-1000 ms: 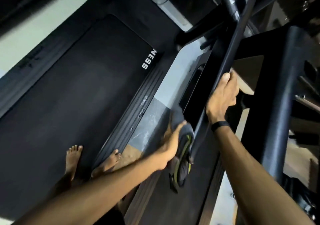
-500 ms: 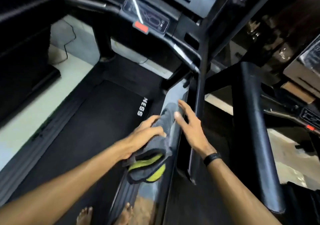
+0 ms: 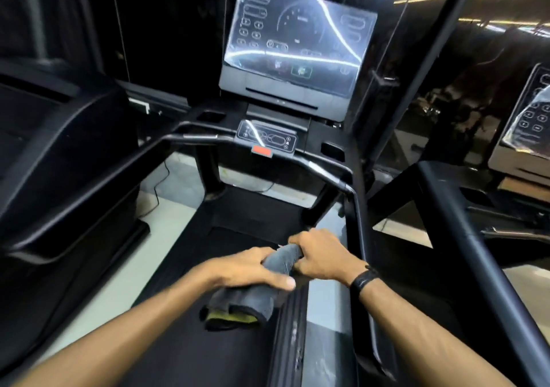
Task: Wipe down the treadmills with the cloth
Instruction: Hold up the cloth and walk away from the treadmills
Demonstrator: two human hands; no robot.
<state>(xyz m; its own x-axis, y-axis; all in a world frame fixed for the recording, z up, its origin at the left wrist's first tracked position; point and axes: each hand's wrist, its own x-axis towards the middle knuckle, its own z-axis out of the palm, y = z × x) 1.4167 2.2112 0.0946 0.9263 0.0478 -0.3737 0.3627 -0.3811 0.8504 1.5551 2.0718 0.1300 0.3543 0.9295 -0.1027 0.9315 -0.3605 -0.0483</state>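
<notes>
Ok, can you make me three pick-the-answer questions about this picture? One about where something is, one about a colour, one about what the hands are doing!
1. Where is the big screen?
A. above the small control panel
B. on the floor
C. behind the person

2. What colour shows on the grey cloth at its lower fold?
A. pink
B. yellow-green
C. white

3. What are the hands doing?
A. both hold the cloth
B. both hang empty
C. one grips the handrail

Answers: 1 A, it stands over the panel. 2 B, a yellow-green edge shows. 3 A, left hand and right hand each have a grip on it.

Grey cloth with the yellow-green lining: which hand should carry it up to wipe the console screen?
Probably left. The left hand wraps the grey cloth with the yellow-green lining around its bulk; the right hand only grips one end. The plastic-covered console screen sits straight ahead.
</notes>
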